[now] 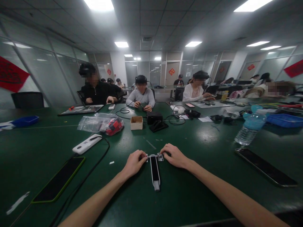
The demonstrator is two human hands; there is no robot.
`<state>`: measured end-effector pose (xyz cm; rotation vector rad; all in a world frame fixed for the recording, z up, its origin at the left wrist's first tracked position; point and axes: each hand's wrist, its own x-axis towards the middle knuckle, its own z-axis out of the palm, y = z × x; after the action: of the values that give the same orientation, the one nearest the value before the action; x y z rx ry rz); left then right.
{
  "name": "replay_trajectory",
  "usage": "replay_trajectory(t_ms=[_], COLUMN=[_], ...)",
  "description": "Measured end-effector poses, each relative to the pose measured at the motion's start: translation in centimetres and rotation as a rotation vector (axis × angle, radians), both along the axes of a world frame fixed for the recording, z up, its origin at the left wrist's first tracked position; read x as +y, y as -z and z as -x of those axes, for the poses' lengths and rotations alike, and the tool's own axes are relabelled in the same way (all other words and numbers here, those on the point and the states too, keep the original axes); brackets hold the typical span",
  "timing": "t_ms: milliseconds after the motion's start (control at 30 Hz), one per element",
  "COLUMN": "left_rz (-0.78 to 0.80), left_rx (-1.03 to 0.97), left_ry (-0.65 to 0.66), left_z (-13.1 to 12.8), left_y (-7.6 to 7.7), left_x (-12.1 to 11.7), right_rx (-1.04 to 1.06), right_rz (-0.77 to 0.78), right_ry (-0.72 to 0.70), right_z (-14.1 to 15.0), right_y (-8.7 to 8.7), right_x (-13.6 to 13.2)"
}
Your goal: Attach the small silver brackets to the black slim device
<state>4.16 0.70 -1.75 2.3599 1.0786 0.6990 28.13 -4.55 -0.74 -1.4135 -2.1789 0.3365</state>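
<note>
On the dark green workbench (194, 192), seen through my one head camera from afar, item one: a slim T-shaped silver metal bracket (155, 171) with a black inlaid strip, lying flat between my operator's wrists, its stem pointing back toward the body. Left hand (135, 163): fingers closed on the crossbar's left end. Right hand (174, 155): fingers pinching the right end, beside a small silver metal clip (160, 157). Both are grasping; neither is released. The opposed pinch appears placed to steady the crossbar, leaving the stem free. Nearby, left: a white rectangular power bank (86, 143) with a black cable (105, 149), and a black tablet with green edging (58, 179). Right: a black smartphone (266, 167) and a clear plastic water bottle (248, 132). Farther along: a clear plastic bag holding something red (100, 124) and a small open cardboard box (136, 123).
</note>
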Motion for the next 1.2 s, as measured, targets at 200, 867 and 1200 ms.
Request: replay_trajectory(t_ms=[200, 867, 1200], left_rz=[-0.003, -0.049, -0.149], left_rx=[0.005, -0.076, -0.088], left_ry=[-0.007, -0.090, 0.151], left_z=[0.0, -0.1, -0.4], left_y=[-0.2, -1.0, -1.7], left_x=[-0.1, -1.0, -3.7], right_rx=[-0.040, -0.073, 0.223], right_rz=[-0.038, 0.178, -0.284], right_ry=[-0.007, -0.060, -0.170], right_z=[-1.3, -1.7, 4.2], right_y=[-1.2, -3.2, -0.8], right_x=[0.3, -1.0, -2.1])
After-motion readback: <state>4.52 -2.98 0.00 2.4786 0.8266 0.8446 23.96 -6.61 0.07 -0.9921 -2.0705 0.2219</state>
